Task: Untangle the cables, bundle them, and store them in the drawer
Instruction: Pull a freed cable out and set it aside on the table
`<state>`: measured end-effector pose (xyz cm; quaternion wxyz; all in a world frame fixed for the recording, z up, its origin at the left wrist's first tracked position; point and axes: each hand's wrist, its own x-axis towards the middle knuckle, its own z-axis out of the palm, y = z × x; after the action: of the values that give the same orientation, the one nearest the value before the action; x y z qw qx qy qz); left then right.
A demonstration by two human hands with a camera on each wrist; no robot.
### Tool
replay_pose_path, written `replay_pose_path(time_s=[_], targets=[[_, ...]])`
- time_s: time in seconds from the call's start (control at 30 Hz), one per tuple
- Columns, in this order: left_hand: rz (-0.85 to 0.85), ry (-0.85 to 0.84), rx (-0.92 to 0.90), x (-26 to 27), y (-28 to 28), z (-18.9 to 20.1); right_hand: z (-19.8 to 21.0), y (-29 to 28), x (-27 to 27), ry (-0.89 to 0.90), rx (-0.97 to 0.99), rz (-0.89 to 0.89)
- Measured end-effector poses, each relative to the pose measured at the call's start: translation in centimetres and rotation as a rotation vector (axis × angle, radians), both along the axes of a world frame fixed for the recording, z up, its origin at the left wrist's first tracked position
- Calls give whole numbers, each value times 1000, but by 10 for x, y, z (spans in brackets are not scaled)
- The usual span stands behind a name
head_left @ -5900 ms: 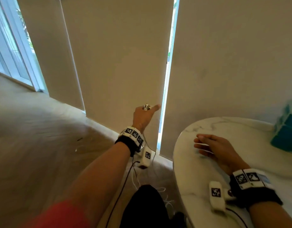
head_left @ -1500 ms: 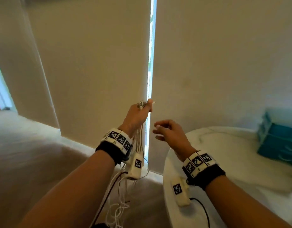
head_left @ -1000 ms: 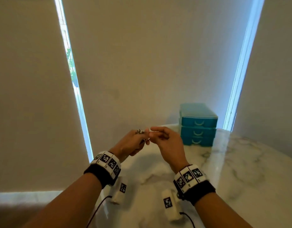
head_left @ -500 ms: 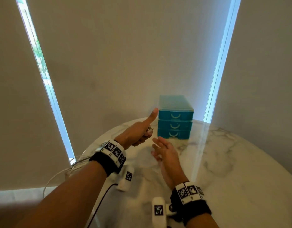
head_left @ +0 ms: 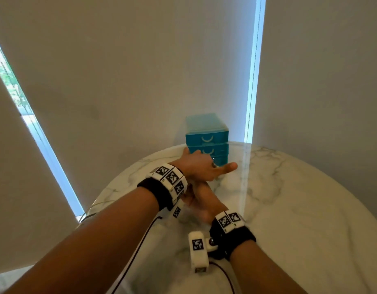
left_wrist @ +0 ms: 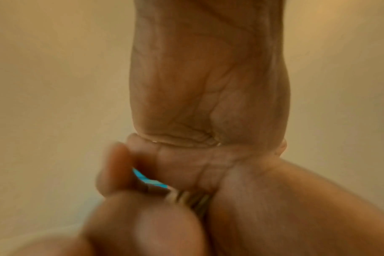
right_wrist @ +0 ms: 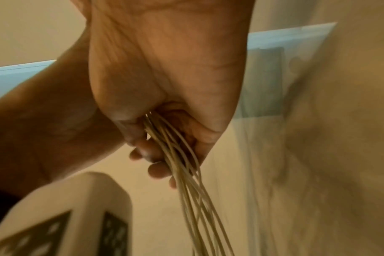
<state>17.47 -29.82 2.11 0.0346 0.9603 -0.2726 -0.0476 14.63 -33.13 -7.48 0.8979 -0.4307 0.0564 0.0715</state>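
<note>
Several thin white cables (right_wrist: 187, 175) run out of my right hand (right_wrist: 164, 86), whose fingers are curled round them. In the head view my left hand (head_left: 201, 166) crosses over my right hand (head_left: 201, 201), thumb stretched to the right, in front of the teal drawer unit (head_left: 206, 134). All three of its drawers are closed. The blurred left wrist view shows the curled fingers (left_wrist: 186, 161) of my left hand, with strands (left_wrist: 192, 200) pressed between them and the other hand. Where the cables end is hidden.
The drawer unit stands at the back of a round white marble table (head_left: 289, 209). Closed blinds (head_left: 141, 71) hang behind, with bright gaps between them. A thin cable loop (head_left: 92, 211) hangs over the table's left edge. Black camera wires (head_left: 141, 240) trail below my wrists.
My left hand has come down and crossed over my right, closer to the drawers. The right hand, open half a second ago, now grips the cables under the left wrist. My view tilted downwards.
</note>
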Motion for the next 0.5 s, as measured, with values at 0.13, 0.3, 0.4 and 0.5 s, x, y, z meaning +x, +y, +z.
replay_pose_path(time_s=[0.13, 0.3, 0.4, 0.5], targets=[[-39, 176, -211, -1, 13, 3, 8, -1, -7, -62, -53, -50], [109, 529, -332, -5, 81, -7, 3, -15, -3, -151, 118, -14], [93, 601, -161, -1, 114, -32, 6, -25, -3, -164, 199, 0], [174, 575, -264, 2, 142, -45, 9, -35, 5, -155, 291, -13]])
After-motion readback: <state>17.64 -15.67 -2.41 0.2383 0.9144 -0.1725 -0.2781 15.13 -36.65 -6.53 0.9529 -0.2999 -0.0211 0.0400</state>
